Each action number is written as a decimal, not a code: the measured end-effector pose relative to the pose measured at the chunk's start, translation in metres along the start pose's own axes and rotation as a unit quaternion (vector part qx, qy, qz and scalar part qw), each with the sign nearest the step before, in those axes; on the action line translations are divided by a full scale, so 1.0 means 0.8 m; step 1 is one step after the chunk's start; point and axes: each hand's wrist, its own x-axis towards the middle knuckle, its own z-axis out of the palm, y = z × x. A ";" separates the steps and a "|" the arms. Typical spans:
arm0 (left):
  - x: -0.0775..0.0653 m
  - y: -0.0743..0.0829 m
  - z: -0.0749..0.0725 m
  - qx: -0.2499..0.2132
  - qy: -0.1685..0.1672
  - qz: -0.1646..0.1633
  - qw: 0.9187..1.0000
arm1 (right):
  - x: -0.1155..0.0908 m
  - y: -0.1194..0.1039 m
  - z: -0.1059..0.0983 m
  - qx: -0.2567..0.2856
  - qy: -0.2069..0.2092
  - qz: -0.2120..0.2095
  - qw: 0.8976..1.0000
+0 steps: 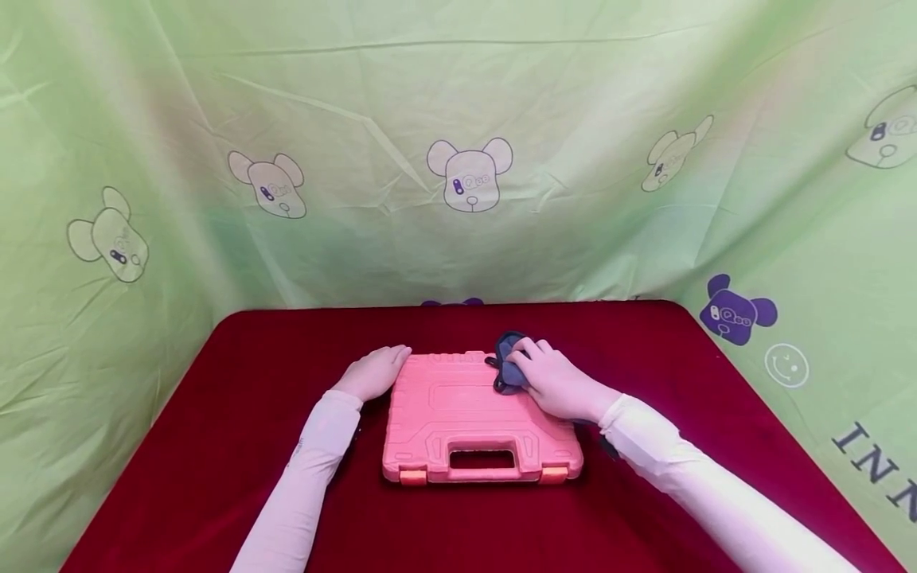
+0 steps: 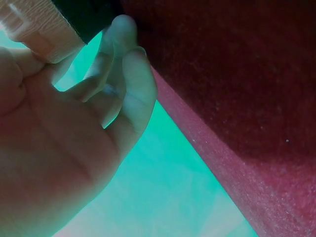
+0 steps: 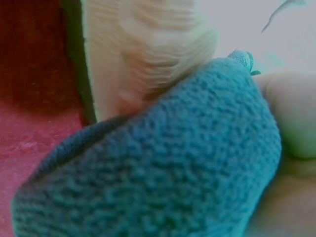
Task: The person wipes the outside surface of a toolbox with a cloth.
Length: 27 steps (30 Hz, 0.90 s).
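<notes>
A pink plastic carrying case [image 1: 458,406] lies flat on the red-covered table, its handle and two orange latches facing me. At its far left corner rests my left hand [image 1: 374,372], fingers along the edge. In the left wrist view, the left hand [image 2: 74,118] has loosely bent fingers, with fingertips by the case's side [image 2: 42,27]. My right hand [image 1: 562,380] grips a bunched dark blue cloth [image 1: 510,374] on the right part of the lid. Close up in the right wrist view, the fuzzy cloth [image 3: 163,158] covers much of the ridged case side [image 3: 153,54].
The red table cover [image 1: 286,350] extends around the case on every side. Behind and beside the table hangs a pale green curtain [image 1: 358,95] printed with cartoon bear heads.
</notes>
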 end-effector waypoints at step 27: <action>0.005 -0.003 0.004 0.005 0.007 0.005 1.000 | 0.036 -0.026 -0.001 0.011 -0.060 0.008 0.998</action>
